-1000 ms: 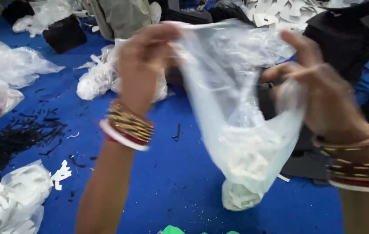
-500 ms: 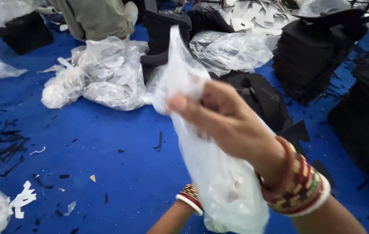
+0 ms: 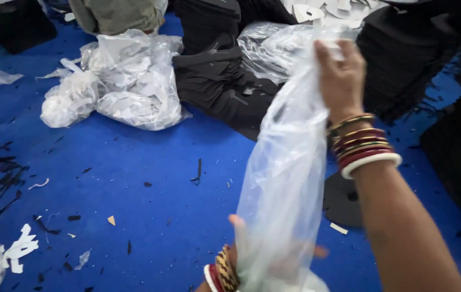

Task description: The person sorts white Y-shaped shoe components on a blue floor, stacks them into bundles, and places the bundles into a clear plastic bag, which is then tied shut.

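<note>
Plastic bag (image 3: 287, 178): clear, stretched taut above the blue floor (image 3: 133, 178).
Long axis: steeply upright, leaning right toward its top.
Right hand (image 3: 341, 78): fingers clenched on the bag's top.
Left hand (image 3: 241, 254): at the bag's bottom, seen through the film; grip cannot be told.

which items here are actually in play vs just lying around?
In play:
- clear plastic bag, stretched upright
- right hand, gripping its top
- left hand, at its lower end, seen through the plastic

Lying around:
- filled clear bags
- black cut pieces, stacked
- black and white scraps on the blue floor
</note>
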